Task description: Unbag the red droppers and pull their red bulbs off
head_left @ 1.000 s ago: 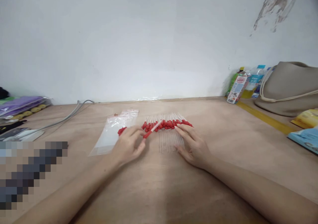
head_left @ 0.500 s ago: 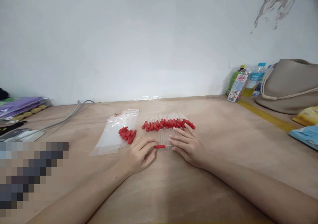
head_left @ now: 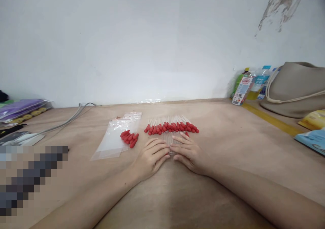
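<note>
My left hand pinches a red rubber bulb at the front of the work area; only a sliver of red shows under the fingertips. Facing it, my right hand has thumb and fingers around a thin clear tube, mostly hidden where the fingertips meet. Just beyond the hands lie several loose clear glass tubes, partly under the right fingers. Behind those is a row of glass droppers, red bulbs toward me and clear stems pointing at the wall. Left of my left hand, loose red rubber bulbs are heaped on a clear plastic bag.
A grey cable runs along the left side near purple packs. On the right stand bottles and a grey-beige bag, with a blue packet nearer. Yellow tape crosses the table there.
My left hand has moved right, bringing its fingertips up to those of my right hand. The red bulb, plainly seen before, is now almost covered. The dropper row has stayed in place.
</note>
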